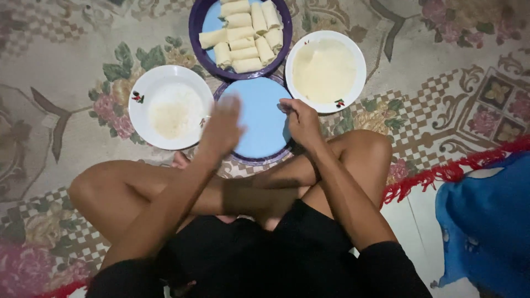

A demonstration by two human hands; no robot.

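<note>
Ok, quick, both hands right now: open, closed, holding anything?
Left hand: open, fingers spread, motion-blurred, over the empty blue plate, holding nothing visible.
Right hand: fingers curled at the plate's right edge; a held item cannot be told.

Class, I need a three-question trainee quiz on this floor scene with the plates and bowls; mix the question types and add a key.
1. True or false: the blue plate in front of the person is bare.
2. Which dish holds the pale rolls? A) left white bowl B) purple-rimmed plate C) right white bowl
3. Which hand touches the blue plate's edge with curled fingers?

Key: 1 true. 2 B. 3 The right hand; the left hand is blurred over the plate's other side.
</note>
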